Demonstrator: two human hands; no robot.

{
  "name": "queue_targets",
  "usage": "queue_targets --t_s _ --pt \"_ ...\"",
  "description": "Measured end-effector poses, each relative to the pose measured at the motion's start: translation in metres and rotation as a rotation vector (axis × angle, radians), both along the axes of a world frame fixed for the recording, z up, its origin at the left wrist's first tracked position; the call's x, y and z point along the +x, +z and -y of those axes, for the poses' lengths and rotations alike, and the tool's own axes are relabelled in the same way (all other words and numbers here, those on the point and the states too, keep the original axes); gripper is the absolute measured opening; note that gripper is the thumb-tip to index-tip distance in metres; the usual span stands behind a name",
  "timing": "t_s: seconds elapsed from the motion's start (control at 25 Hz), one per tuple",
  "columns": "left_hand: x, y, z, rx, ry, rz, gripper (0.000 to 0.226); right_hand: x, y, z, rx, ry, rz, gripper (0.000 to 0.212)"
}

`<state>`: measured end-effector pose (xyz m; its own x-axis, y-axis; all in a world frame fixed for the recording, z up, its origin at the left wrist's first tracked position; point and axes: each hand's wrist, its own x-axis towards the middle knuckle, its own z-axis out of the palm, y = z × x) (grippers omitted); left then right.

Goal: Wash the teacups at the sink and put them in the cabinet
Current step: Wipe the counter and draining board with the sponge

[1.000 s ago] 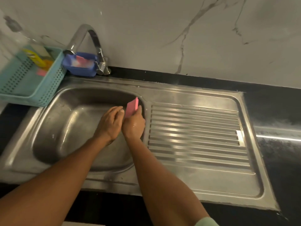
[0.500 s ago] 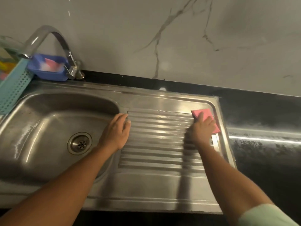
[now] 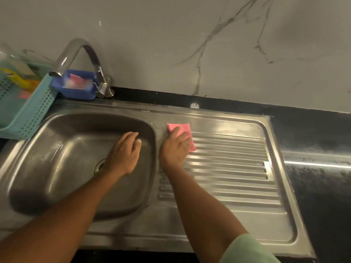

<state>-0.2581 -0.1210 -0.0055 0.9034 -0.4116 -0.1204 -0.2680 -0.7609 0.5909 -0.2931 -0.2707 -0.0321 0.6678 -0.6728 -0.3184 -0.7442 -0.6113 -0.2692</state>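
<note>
head: blue dish [image 3: 76, 93] beside tap [image 3: 89, 52]; teal basket [image 3: 38, 111] left of sink [image 3: 152, 240].

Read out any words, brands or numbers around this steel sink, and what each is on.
None can be read.
The yellow packet in the teal perforated plastic basket may carry print, but it is too blurred.
The pink pad under the right hand and the blue plastic soap dish show no markings.

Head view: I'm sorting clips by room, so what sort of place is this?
Probably a home kitchen counter: a stainless steel sink with a ribbed drainboard, a curved tap behind it, and the right hand pressing a pink cloth on the steel.
</note>
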Motion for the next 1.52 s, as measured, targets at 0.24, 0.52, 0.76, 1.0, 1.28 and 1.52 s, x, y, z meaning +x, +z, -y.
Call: queue_targets --t_s 0.24,0.52,0.76,1.0,1.28,1.52 --pt "0.005 0.003 -0.018 -0.196 0.127 -0.107 0.049 0.024 0.027 -0.082 0.510 -0.009 0.366 0.035" --pt "-0.010 0.006 0.021 -0.112 0.021 -0.064 0.048 -0.024 0.040 0.048 0.625 -0.272 0.800 0.031" --pt "-0.041 -0.007 0.111 -0.087 -0.064 -0.002 0.068 -0.119 0.020 0.268 -0.098 -0.186 0.531 0.047" --pt "-0.034 -0.017 0.070 -0.043 0.070 0.006 0.077 -0.049 -0.026 0.248 -0.187 -0.416 0.319 0.040" --pt "0.005 -0.007 0.005 -0.045 0.148 -0.009 0.056 0.048 -0.027 0.080 -0.088 -0.320 0.391 0.056" --pt "0.029 -0.020 -0.056 0.063 0.097 0.011 0.055 0.108 -0.019 -0.076 0.071 0.301 0.332 0.064"
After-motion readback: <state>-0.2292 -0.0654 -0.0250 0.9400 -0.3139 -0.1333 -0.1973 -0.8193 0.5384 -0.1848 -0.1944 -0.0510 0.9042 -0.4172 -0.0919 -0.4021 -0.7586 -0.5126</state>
